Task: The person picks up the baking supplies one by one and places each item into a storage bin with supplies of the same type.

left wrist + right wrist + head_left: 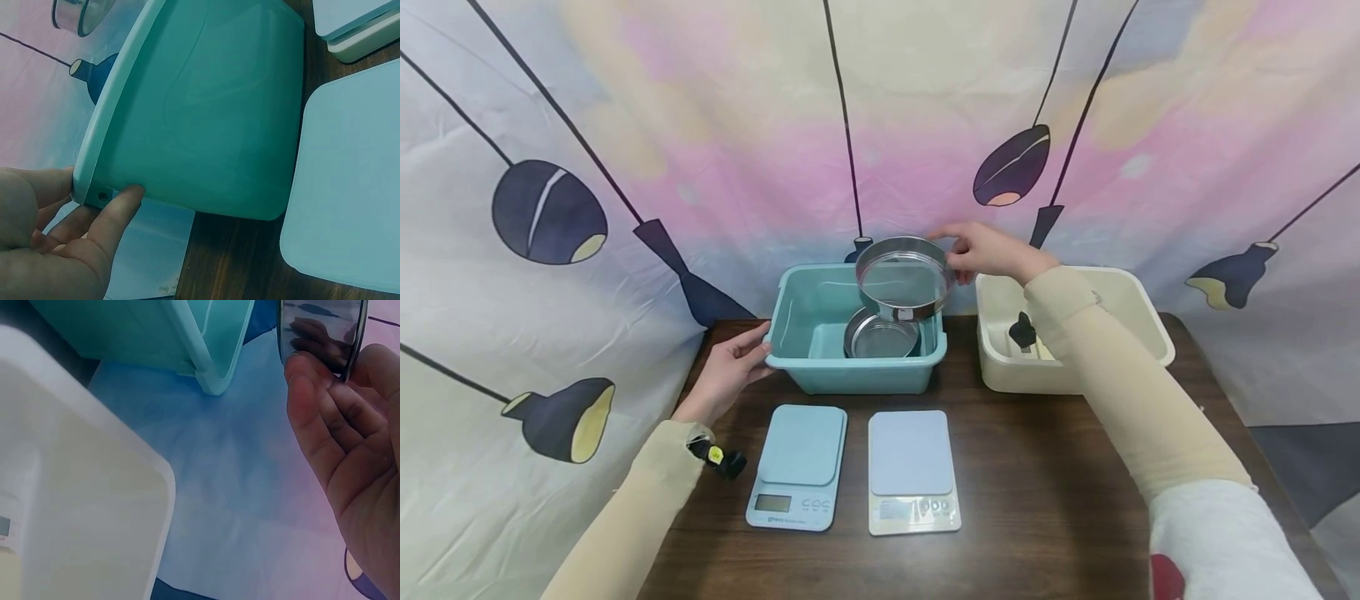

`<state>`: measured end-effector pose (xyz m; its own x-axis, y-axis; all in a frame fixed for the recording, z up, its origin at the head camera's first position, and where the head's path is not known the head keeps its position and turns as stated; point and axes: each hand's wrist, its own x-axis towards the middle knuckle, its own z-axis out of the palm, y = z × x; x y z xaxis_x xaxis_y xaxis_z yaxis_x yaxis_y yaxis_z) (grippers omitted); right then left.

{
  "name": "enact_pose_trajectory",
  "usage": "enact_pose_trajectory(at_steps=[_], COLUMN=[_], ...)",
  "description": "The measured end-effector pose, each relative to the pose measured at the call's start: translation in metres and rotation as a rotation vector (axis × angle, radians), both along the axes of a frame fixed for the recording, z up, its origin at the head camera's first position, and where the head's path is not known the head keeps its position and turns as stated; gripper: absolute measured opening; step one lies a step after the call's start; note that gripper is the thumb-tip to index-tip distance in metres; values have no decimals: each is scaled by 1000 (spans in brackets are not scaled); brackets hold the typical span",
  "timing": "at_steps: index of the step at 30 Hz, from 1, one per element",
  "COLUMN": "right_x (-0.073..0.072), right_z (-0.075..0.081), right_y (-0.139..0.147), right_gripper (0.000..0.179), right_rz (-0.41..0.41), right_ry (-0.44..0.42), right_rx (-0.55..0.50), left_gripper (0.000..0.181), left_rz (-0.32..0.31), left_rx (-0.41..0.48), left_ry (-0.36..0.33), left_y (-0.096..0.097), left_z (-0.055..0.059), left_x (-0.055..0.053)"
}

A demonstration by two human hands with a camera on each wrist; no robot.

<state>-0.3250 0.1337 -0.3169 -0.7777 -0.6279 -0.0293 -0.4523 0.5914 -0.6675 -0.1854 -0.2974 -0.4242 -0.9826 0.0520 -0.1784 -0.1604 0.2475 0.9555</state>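
My right hand [988, 252] pinches the rim of a round metal sieve [901, 314], held tilted above the right part of a teal plastic basin [857, 377]. In the right wrist view, fingers [303, 403] press on the sieve's shiny side wall [319, 337]. A second round metal sieve [882, 340] lies inside the basin, partly hidden behind the raised one. At the basin's left end, my left hand [730, 367] grips the rim. The left wrist view has the thumb at the rim [94, 165] and fingers beneath it.
Two kitchen scales, one light blue [801, 454] and one white [912, 458], lie on the brown wooden table [1022, 492] before the basin. A cream bin [1018, 379] stands at right under my right forearm, with a black item [1022, 330] inside. A printed cloth [737, 125] hangs behind.
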Motion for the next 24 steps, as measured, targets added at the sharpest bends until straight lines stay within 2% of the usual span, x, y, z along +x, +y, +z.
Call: enact_pose_trajectory(at_steps=[24], right_x=[-13], right_z=[-11], right_y=[-37], right_gripper=[57], right_rz=[-33], right_ry=[-82], right_rx=[15], left_gripper=[57], left_rz=[-14], left_rx=[-11], left_ry=[5], left_y=[2], left_z=[3], left_x=[1])
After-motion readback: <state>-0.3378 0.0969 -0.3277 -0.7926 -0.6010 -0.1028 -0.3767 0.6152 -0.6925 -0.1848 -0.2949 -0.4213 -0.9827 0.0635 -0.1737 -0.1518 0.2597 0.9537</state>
